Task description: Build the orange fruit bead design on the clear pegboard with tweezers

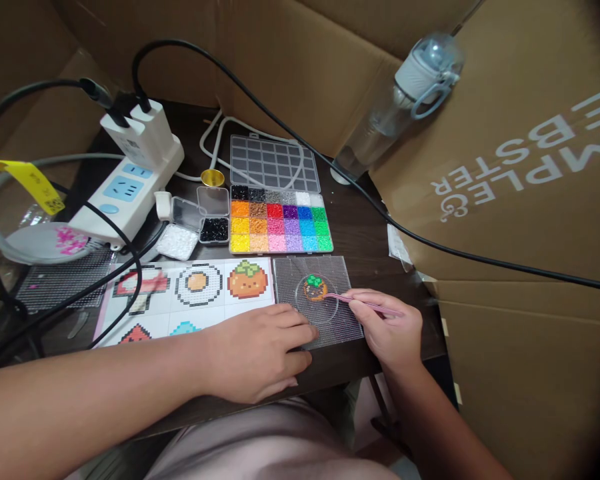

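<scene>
My right hand pinches a pair of pink tweezers, whose tips reach the right side of a small bead persimmon with green leaves and an orange and dark body. It lies within a clear round outline on the transparent pegboard. My left hand rests with fingers stretched, their tips at the pegboard's lower left edge; it holds nothing. Left of the board, a pattern sheet shows pixel pictures, among them a persimmon and a fried egg. My left forearm covers its lower part.
Behind the board stands a bead box with its gridded lid open. Small cases hold black beads and white beads. A power strip, black cables, a water bottle and cardboard walls surround the table.
</scene>
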Motion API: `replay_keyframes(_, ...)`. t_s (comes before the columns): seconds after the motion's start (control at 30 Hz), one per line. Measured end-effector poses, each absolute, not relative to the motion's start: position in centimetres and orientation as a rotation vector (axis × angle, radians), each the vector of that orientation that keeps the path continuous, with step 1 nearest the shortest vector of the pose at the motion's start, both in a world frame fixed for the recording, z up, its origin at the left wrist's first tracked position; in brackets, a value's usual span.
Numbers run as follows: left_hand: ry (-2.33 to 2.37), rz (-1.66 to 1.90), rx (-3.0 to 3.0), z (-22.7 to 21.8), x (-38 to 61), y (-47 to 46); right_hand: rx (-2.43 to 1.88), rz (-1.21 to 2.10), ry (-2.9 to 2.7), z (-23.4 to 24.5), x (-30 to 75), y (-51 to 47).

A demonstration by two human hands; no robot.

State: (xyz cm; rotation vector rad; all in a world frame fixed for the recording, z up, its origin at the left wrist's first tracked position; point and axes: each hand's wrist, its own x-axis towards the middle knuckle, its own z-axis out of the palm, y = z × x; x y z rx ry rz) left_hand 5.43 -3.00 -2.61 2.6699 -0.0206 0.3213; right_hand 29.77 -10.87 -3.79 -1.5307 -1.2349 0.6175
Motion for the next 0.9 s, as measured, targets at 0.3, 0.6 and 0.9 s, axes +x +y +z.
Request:
replay_keyframes(0.3, -0.018, 0.319, 2.667, -2.8, 5.4, -3.0, -1.253, 1.071, -0.601, -2.8, 32.0, -8.8)
replay_keyframes(0.6, -0.018, 0.317, 2.677, -2.7, 5.3, -3.1, -1.201, 1.164, -0.715, -1.0, 32.7, -5.2)
replay_keyframes(0.9, -0.003, 0.398, 2.712, -2.6, 5.2, -3.1, -1.091, 1.149, -0.803, 0.3, 27.5, 2.8)
